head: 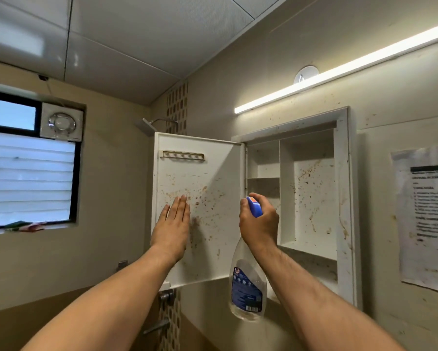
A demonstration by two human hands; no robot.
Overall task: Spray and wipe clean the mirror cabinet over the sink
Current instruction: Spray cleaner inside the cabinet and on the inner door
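Left hand [172, 228] — fingers straight, flat on open stained cabinet door [213, 173]. Right hand [259, 219] — fingers clenched round spray bottle [247, 285], bottle hanging below them.

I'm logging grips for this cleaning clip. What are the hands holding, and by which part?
The right hand grips the spray bottle by its neck, under the blue head. The left hand holds nothing, flat against the cabinet door.

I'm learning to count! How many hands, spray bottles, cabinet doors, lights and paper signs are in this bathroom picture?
2 hands: left hand, right hand
1 spray bottle
1 cabinet door
1 light
1 paper sign
Total: 6
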